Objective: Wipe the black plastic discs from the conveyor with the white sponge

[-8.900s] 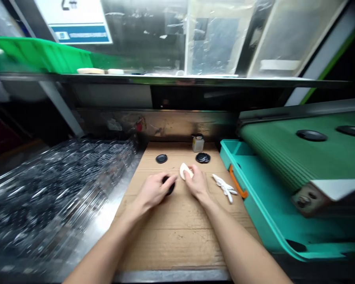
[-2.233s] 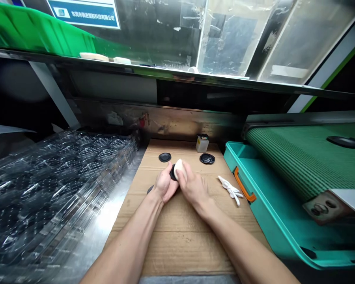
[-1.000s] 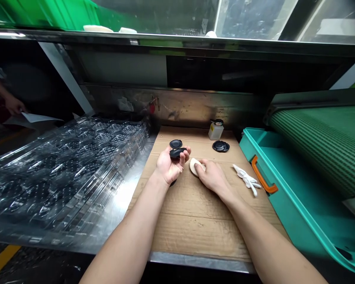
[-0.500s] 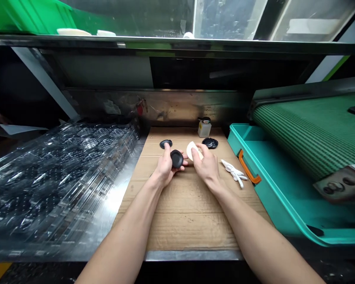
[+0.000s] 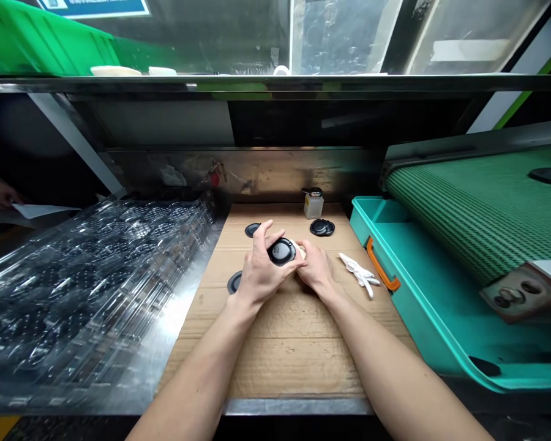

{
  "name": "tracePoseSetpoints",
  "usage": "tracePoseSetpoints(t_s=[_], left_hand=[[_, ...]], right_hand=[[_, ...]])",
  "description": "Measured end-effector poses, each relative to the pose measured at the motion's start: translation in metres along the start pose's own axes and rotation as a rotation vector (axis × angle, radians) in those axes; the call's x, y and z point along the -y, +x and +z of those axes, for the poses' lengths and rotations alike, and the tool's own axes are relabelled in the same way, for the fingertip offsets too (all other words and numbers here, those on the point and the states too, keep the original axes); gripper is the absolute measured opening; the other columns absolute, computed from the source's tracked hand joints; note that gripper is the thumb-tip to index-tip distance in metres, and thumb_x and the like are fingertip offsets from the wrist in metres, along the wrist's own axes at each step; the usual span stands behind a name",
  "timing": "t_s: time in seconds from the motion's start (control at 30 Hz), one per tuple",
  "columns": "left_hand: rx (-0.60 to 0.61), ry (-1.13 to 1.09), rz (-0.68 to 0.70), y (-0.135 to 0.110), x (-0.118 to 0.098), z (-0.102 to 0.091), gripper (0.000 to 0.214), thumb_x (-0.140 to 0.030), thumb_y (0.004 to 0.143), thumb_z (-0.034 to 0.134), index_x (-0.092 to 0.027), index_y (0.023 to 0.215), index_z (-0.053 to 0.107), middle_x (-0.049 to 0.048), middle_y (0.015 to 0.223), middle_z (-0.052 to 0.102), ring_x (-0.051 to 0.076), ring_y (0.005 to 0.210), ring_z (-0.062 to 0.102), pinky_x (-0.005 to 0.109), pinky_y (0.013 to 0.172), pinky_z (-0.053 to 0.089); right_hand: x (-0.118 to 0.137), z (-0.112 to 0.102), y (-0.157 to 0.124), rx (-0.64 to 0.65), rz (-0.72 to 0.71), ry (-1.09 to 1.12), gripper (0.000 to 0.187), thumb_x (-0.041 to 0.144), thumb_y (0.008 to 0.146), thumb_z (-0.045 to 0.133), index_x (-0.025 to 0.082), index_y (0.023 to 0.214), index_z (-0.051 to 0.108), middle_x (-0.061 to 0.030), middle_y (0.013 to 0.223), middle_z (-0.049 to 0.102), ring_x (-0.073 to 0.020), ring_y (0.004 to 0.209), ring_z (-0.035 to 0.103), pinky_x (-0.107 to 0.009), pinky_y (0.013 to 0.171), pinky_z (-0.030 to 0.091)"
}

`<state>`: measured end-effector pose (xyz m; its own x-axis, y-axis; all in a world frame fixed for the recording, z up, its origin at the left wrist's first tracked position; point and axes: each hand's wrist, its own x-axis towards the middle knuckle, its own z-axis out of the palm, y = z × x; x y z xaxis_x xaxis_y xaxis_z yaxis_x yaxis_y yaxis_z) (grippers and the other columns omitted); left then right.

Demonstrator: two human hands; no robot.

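Observation:
My left hand (image 5: 261, 266) grips a round black plastic part (image 5: 282, 251) by its edge, its glossy face turned toward me. Close against it, my right hand (image 5: 314, 263) holds a white pad (image 5: 298, 248), mostly hidden behind the part and the fingers. Both hands are above a cardboard sheet (image 5: 294, 349). Another black disc (image 5: 234, 282) lies beside my left wrist, partly covered. A further black disc (image 5: 252, 229) rests behind my left hand. At the back right of the cardboard sit black round parts (image 5: 322, 228), near a small dispenser bottle (image 5: 313, 204).
White gloves or cloth (image 5: 360, 274) lie right of my right hand. A teal bin (image 5: 417, 331) with an orange latch stands under the green conveyor belt (image 5: 468, 208). Clear plastic trays (image 5: 101, 275) fill the left. A metal shelf edge (image 5: 275, 86) crosses above. A person's hand (image 5: 0, 193) shows at far left.
The black part has turned over to show its glossy face, with my left fingers now round its edge. My right hand has brought the white pad against it. The view has tilted slightly up.

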<state>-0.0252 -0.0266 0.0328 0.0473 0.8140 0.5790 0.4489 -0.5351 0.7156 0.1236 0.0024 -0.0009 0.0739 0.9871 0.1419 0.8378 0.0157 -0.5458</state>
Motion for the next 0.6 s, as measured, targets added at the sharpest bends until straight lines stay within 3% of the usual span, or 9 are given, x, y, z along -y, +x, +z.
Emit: tracePoseSetpoints(t_s=[0.17, 0.33, 0.43, 0.6], left_hand=[[0.002, -0.168, -0.124, -0.0003, -0.0023, -0.0005, 0.072, -0.031, 0.063, 0.085, -0.028, 0.121, 0.044, 0.0088, 0.125, 0.063, 0.024, 0.122, 0.058, 0.035, 0.105, 0.042], [0.018, -0.082, 0.002, -0.0005, 0.0023, 0.0003, 0.071, -0.032, 0.065, 0.083, -0.027, 0.12, 0.038, 0.0122, 0.134, 0.049, 0.025, 0.122, 0.054, 0.038, 0.105, 0.04], [-0.03, 0.028, 0.086, -0.0013, 0.0048, 0.0012, 0.073, -0.032, 0.064, 0.083, -0.026, 0.12, 0.037, 0.012, 0.128, 0.046, 0.024, 0.112, 0.056, 0.037, 0.1, 0.043], [-0.035, 0.003, 0.049, -0.0036, 0.0041, 0.0045, 0.079, -0.035, 0.059, 0.086, -0.027, 0.122, 0.039, 0.0085, 0.119, 0.05, 0.022, 0.106, 0.057, 0.035, 0.097, 0.044]], right_hand=[[-0.0003, 0.0005, 0.0004, 0.022, -0.003, -0.008, 0.04, 0.052, 0.096, 0.039, 0.031, 0.124, 0.059, -0.0055, 0.103, 0.072, -0.0266, 0.095, 0.066, -0.031, 0.071, 0.045], [0.0007, -0.0019, -0.0004, 0.045, 0.004, -0.03, 0.039, 0.051, 0.095, 0.041, 0.032, 0.125, 0.059, -0.0054, 0.105, 0.071, -0.0258, 0.095, 0.066, -0.031, 0.072, 0.045], [0.001, -0.0035, -0.0011, 0.048, 0.005, -0.022, 0.038, 0.048, 0.095, 0.042, 0.031, 0.124, 0.059, -0.0051, 0.106, 0.071, -0.0253, 0.095, 0.066, -0.031, 0.073, 0.045], [0.0009, -0.0039, -0.001, 0.036, -0.002, -0.021, 0.037, 0.046, 0.094, 0.043, 0.031, 0.124, 0.06, -0.006, 0.106, 0.071, -0.026, 0.095, 0.066, -0.031, 0.071, 0.045]])
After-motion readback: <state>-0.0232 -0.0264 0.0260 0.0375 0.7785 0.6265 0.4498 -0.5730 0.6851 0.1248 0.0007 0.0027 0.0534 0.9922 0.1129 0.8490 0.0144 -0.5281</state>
